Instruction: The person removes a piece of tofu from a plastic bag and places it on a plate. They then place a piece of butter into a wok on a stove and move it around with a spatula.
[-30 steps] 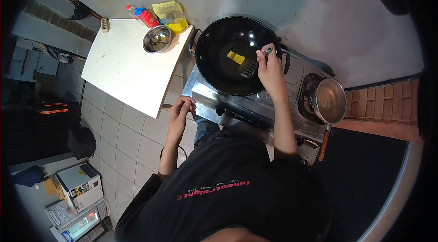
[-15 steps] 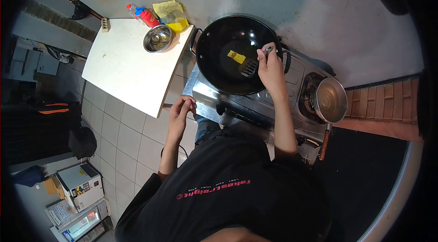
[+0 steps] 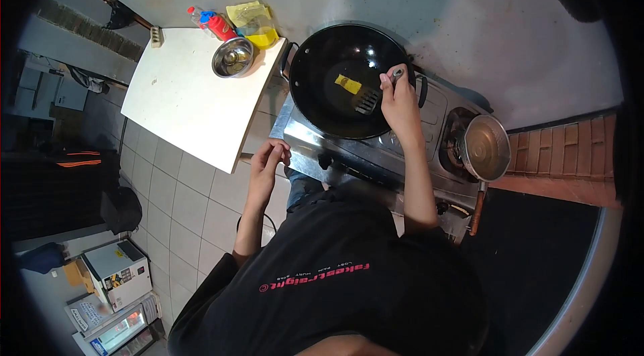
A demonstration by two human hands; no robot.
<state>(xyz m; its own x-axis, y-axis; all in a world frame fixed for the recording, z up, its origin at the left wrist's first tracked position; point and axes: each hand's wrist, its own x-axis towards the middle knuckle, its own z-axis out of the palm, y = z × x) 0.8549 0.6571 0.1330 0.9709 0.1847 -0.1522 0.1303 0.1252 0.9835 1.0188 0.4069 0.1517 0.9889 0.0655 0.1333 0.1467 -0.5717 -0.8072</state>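
Spatula: blade low in the wok, beside a yellow piece; the long axis rises up-right to the handle, where the right hand is clenched around it. The wok's far half is free. Left hand: loosely curled, holding nothing, at the stove corner. Pan on the right burner. Table on the left carries a bowl. Tiled floor.

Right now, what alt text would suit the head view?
The right hand holds a slotted metal spatula in a round black wok, near a flat yellow piece; the left hand hovers by the steel stove.
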